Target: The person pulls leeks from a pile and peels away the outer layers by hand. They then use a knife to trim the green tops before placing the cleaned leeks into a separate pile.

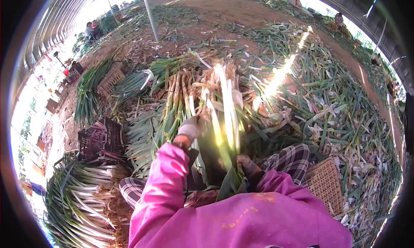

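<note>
Long leeks (228,114) with white shanks and roots at the far end lie in front of my lap, their green leaves toward me. My right hand (247,164) is closed around the green part of the nearest bright leeks, its fingers partly hidden by leaves. To the left, my left hand (189,129) in a pale glove reaches up to a leek stalk, fingers bent at it; that spot is slightly blurred. Left of this hand lie more unpeeled leeks (173,101) with brownish outer skins, roots pointing away from me.
Peeled leeks (88,200) are piled at lower left, roots toward me. A dark crate (101,138) stands behind them. A tan crate (325,185) sits by my right knee. Leaf litter (340,123) covers the right side. A metal post (150,15) rises ahead; people sit far off.
</note>
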Tool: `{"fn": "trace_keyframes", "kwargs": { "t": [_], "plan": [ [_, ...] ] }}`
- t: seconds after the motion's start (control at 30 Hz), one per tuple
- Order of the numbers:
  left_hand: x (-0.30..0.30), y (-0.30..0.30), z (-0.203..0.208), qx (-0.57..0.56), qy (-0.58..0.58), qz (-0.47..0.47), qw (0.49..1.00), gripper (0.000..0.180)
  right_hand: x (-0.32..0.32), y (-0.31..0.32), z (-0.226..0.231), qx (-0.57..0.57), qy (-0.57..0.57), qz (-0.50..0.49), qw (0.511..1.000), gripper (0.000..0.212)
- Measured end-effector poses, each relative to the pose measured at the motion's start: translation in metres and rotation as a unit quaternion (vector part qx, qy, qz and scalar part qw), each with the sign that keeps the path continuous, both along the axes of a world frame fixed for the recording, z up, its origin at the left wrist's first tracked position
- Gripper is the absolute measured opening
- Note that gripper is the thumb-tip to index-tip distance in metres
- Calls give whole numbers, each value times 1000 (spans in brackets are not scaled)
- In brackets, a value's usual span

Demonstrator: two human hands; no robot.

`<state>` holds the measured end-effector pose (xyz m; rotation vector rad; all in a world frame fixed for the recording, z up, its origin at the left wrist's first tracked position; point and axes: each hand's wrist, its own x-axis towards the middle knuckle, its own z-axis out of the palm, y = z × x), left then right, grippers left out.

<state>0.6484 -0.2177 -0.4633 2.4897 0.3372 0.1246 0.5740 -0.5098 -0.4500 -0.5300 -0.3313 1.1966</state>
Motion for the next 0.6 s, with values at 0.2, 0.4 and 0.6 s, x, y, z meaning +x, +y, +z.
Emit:
{"fn": "trace_keyframes", "kwargs": {
  "t": [0.2, 0.4, 0.6],
  "plan": [
    [-9, -15, -38, -107, 181, -82, 974, 38, 10, -15, -45, -85, 12, -63, 994, 58],
    [-11, -84, 10, 25, 256, -71, 964, 55, 34, -60, -19, -111, 18, -88, 990, 53],
    [40, -61, 7, -678, 32, 59, 732, 59, 25, 4, 36, -87, -98, -98, 987, 42]
  ]
}}
